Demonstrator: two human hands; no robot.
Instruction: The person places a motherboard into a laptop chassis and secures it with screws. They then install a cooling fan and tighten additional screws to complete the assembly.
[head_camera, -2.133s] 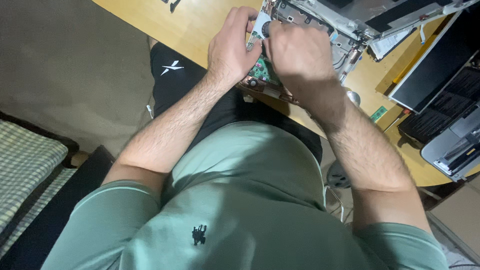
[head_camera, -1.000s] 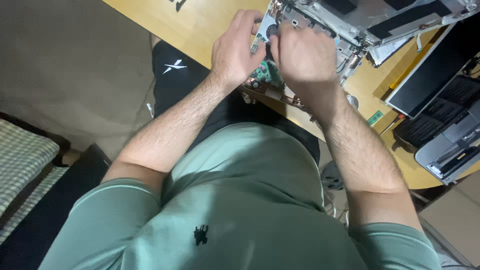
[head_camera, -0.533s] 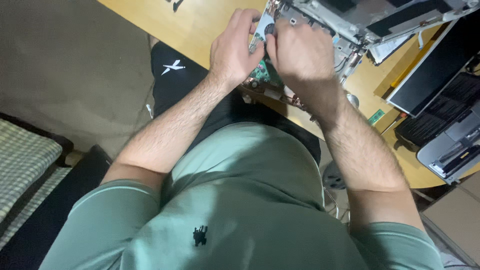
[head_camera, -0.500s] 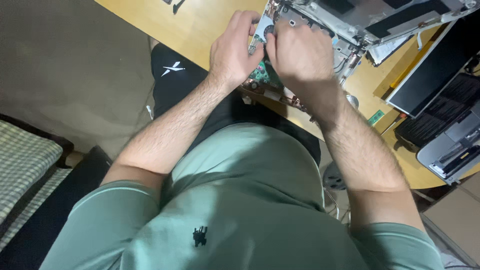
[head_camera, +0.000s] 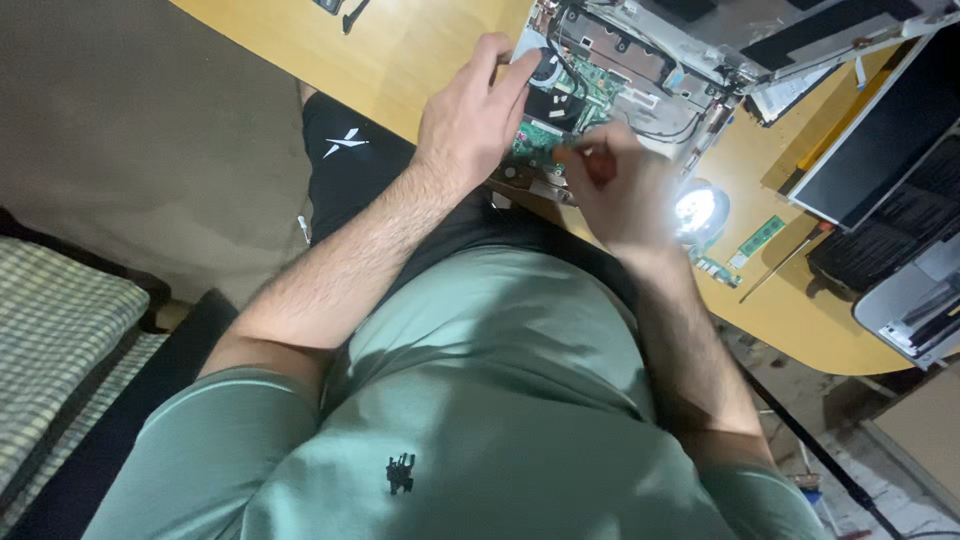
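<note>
An opened laptop base (head_camera: 640, 60) lies on the wooden table (head_camera: 400, 50), with its green circuit board (head_camera: 560, 100) and round fan (head_camera: 545, 68) bare. My left hand (head_camera: 470, 115) rests on the board's near corner, fingers spread and tips at the fan. My right hand (head_camera: 610, 185) hovers at the table's near edge, just off the board. Its fingers are curled tight around a small orange-tipped thing (head_camera: 560, 154); what kind of tool it is I cannot make out.
A small lit lamp (head_camera: 700, 210) glows right of my right hand. Beyond it lie a green memory stick (head_camera: 762, 237), a thin screwdriver (head_camera: 790, 255), a detached black screen (head_camera: 880, 130) and a keyboard (head_camera: 880, 240). A checked cushion (head_camera: 50, 330) sits far left.
My right hand has pulled back from over the board toward the table's near edge, uncovering the board and the lamp. The left hand has stayed at the fan corner.
</note>
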